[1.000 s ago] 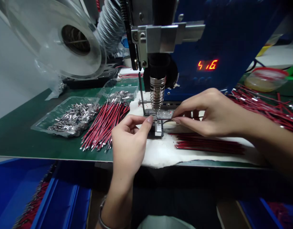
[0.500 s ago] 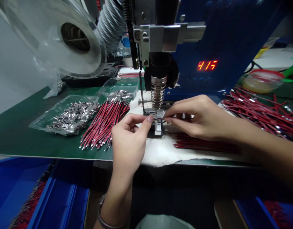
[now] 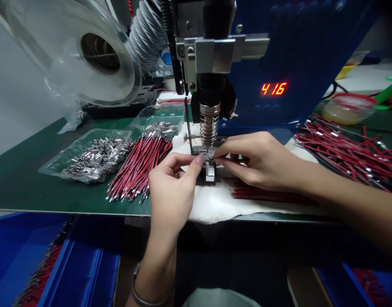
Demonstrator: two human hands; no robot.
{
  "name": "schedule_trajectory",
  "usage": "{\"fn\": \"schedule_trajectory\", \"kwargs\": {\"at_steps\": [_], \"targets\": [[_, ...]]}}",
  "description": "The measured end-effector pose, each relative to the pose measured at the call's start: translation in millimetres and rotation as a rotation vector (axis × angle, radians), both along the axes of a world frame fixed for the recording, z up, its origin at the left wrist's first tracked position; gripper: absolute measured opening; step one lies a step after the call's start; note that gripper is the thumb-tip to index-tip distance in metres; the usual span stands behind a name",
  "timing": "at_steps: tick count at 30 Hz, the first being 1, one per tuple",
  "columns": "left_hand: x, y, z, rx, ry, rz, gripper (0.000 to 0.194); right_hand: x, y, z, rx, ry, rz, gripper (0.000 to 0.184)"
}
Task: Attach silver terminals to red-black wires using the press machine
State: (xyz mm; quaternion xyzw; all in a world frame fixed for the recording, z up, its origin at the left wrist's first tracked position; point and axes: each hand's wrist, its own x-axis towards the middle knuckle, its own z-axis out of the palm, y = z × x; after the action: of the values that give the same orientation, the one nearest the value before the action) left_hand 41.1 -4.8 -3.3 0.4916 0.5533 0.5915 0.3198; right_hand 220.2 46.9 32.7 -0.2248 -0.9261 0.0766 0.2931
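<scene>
My left hand (image 3: pixel 173 187) is closed, thumb and forefinger pinched at the left side of a small metal fixture (image 3: pixel 210 170); whatever lies between the fingertips is too small to make out. From the right, my right hand (image 3: pixel 263 160) pinches a thin wire at the same fixture, its end mostly hidden by the fingers. Directly above both fingertips stands a spring-wrapped metal tip (image 3: pixel 209 123) of the blue machine (image 3: pixel 298 51). Under my right hand, several red and black wires (image 3: pixel 266 192) lie on white paper (image 3: pixel 211 207).
Left of my hands, a bundle of red and black wires (image 3: pixel 138 168) lies beside a clear tray (image 3: pixel 52 164) of small metal cylinders. A second tray (image 3: pixel 180 111) is behind. More wires (image 3: pixel 352 149) are heaped at right. Blue bins (image 3: pixel 81 260) sit below the table edge.
The red display has gone from 415 to 416. My right hand has shifted slightly left, closer to my left fingertips. My left hand stays in nearly the same place.
</scene>
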Motion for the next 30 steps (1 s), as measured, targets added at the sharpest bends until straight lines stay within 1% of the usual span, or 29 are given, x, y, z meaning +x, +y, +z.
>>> {"fn": "schedule_trajectory", "kwargs": {"at_steps": [12, 16, 25, 30], "targets": [[-1.4, -0.5, -0.8, 0.021, -0.022, -0.012, 0.022, -0.1, 0.1, -1.3, 0.020, -0.019, 0.008, 0.015], [-1.8, -0.4, 0.4, 0.009, 0.008, -0.008, 0.023, 1.1, 0.8, -1.5, 0.020, -0.024, 0.006, 0.015], [-2.1, -0.1, 0.1, 0.006, -0.016, -0.016, 0.023, 1.8, 0.6, -0.6, 0.021, -0.031, 0.015, 0.015], [-1.8, -0.1, 0.5, -0.001, -0.028, -0.014, 0.022, 0.7, -0.9, 0.3, 0.013, -0.039, -0.005, 0.015]]}}
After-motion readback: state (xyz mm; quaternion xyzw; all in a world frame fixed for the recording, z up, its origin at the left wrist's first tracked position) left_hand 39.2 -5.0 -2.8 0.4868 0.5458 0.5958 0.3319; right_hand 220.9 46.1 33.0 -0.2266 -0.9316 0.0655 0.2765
